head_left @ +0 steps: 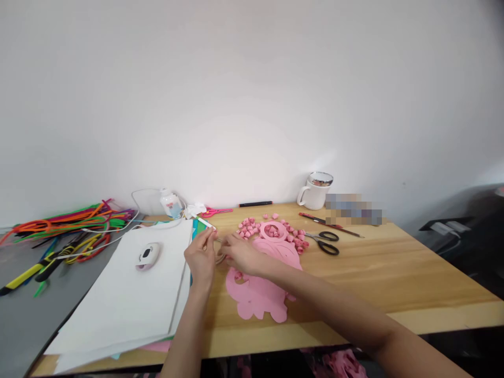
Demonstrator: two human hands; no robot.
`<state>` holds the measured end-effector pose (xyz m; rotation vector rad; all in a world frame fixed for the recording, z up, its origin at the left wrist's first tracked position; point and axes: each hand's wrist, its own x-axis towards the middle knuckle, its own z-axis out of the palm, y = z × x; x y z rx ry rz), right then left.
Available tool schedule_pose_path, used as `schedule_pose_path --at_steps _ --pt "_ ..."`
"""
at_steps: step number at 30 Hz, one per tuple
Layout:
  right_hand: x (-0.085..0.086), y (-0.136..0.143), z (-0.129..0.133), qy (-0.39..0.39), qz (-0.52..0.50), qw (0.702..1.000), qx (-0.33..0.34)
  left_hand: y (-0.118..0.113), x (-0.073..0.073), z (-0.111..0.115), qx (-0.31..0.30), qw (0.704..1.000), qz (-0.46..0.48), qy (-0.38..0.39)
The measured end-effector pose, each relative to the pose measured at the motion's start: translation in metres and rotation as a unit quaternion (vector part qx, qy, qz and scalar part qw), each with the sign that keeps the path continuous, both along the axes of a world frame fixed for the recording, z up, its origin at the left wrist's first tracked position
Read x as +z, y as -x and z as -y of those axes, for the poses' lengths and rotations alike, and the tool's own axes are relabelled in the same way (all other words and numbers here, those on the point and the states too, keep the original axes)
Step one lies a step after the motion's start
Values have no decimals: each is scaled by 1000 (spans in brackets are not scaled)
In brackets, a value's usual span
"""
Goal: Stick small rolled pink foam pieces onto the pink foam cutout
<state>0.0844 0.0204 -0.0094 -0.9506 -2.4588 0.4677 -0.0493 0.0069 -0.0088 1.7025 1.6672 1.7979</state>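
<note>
My left hand [200,256] is raised over the wooden table, its fingers pinched together; what lies between them is too small to name. Close beside it on the right, my right hand [240,253] has its fingers bent and closed, and its grip is hidden. A roll of tan tape [220,256] shows between and under the two hands. Pink cut paper [262,296] lies below my right forearm, with a pink paper ring [273,230] at its top. Many small pink curled paper pieces [248,228] are heaped behind it.
White paper sheets [129,294] with a small white device [148,256] lie left. Colourful pipe cleaners [71,223] and pliers [47,268] are further left. Behind stand a white bottle [170,203] and white mug [315,194]. Black-handled scissors [328,242] and pencils [331,224] lie right.
</note>
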Motion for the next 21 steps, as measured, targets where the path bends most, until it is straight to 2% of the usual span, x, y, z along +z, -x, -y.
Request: schedule_pose_path --at_steps 3,6,9,12,14,17,19,21 --pt "-5 14 0 -64 123 990 -3 9 -11 1 36 998 -59 -10" --pt "-2 18 -4 -68 116 991 -3 13 -16 2 45 993 -111 6" --pt "11 12 -5 -65 16 997 27 12 -14 1 39 993 -112 -2" --pt "22 1 -3 -38 -133 989 45 2 -9 0 29 998 -39 -47" --pt "24 -6 -1 3 -254 967 8 -7 -6 1 37 997 40 -51" --pt "20 -12 4 100 -396 910 -71 -21 -3 4 50 991 115 -54" --pt "15 -13 7 134 -436 885 -95 -27 -3 5 60 988 129 -64" --pt "11 -14 11 124 -446 880 -109 -31 -3 7 71 987 125 -77"
